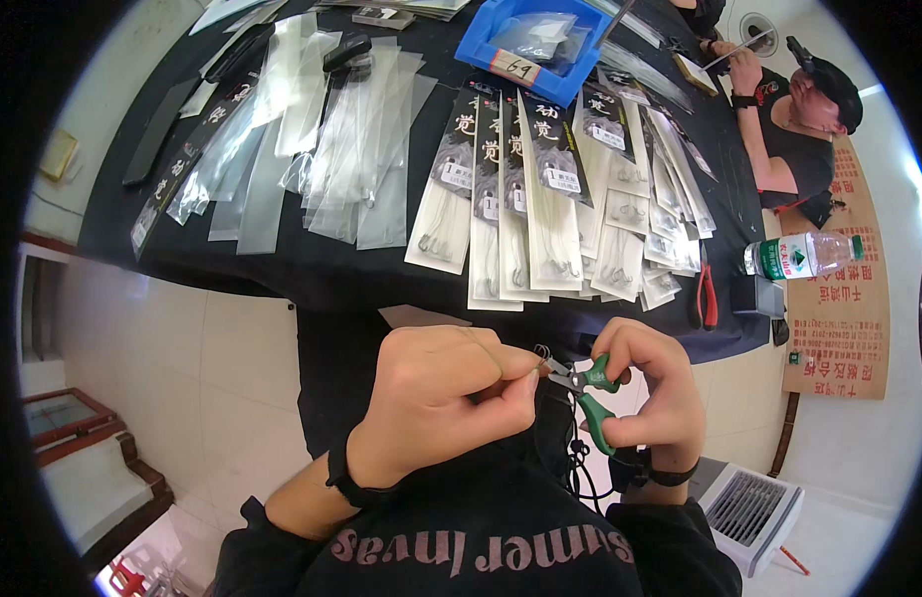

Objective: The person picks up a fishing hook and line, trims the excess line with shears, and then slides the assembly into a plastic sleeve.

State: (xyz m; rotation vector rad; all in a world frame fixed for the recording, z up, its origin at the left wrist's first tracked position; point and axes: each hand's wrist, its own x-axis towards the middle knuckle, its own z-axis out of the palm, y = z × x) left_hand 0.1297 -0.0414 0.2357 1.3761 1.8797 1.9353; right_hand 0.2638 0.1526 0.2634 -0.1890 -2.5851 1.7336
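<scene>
My left hand (446, 393) is closed in a pinch in front of my chest. Small dark fish hooks (543, 353) stick up at its thumb and fingertip, and a thin line runs over its knuckles. My right hand (665, 388) holds green-handled scissors (594, 422), thumb in one loop and fingers at the other. The parted blades point left, right beside the pinched fingertips; whether they touch the line, I cannot tell. Beyond my hands, black-headed packets of hooks on line (550, 189) lie overlapping on the black-covered table (381, 274).
Clear plastic sleeves (366, 149) lie on the table's left half. A blue bin (471, 45) holds small bags at the back. Red-handled pliers (706, 298) and a water bottle (804, 257) are at the right. Another person (794, 129) works at the far right.
</scene>
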